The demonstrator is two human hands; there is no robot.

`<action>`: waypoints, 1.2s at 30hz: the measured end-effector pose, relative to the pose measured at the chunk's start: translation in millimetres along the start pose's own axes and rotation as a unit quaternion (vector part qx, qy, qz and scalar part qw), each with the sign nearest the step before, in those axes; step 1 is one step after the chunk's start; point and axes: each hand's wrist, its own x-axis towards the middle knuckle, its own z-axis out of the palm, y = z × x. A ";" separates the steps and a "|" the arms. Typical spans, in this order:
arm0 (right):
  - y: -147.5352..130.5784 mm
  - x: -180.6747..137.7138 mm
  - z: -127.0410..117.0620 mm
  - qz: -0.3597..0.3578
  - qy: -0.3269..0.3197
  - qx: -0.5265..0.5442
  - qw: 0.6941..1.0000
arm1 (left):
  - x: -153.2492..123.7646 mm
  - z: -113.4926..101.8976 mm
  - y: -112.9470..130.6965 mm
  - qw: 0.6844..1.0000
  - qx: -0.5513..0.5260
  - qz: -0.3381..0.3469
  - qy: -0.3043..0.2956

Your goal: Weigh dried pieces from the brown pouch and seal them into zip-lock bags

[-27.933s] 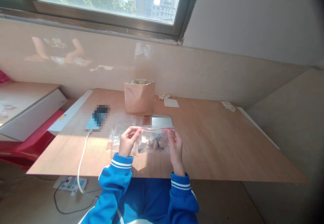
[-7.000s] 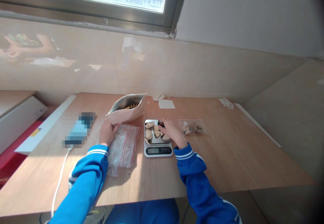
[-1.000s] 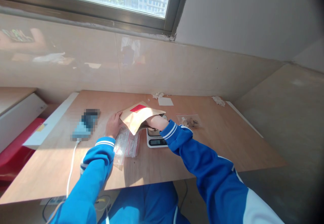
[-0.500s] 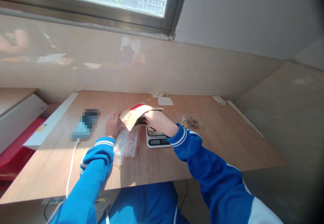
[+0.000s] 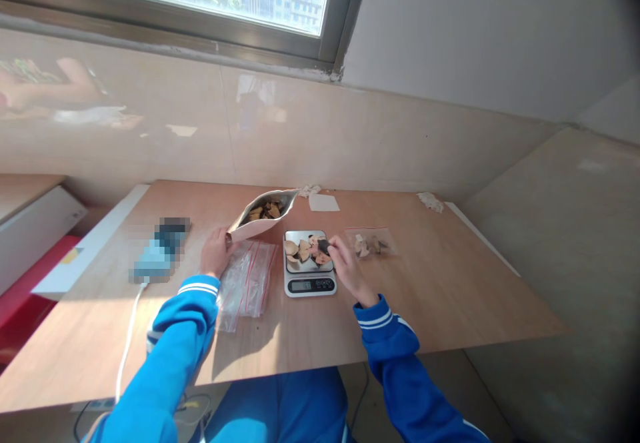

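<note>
Leaving the bag (image 5: 259, 227), the right hand (image 5: 347, 268) pinches a dark piece (image 5: 323, 246) over the scale (image 5: 310, 287) (presumably loading). Left hand (image 5: 215, 251) seemingly clasps the bag.

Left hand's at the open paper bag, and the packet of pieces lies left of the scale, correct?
One slip: the head view shows the packet of pieces to the right of the scale. The left hand is at the open paper bag.

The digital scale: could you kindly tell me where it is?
In the head view, the digital scale sits centrally on the table, right of the clear zip bags, with the right hand at its right edge.
</note>
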 end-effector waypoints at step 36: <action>119.2 -70.8 6.0 0.025 0.060 -0.244 0.968 | 6.8 -3.8 0.7 0.993 -0.088 -0.082 -0.013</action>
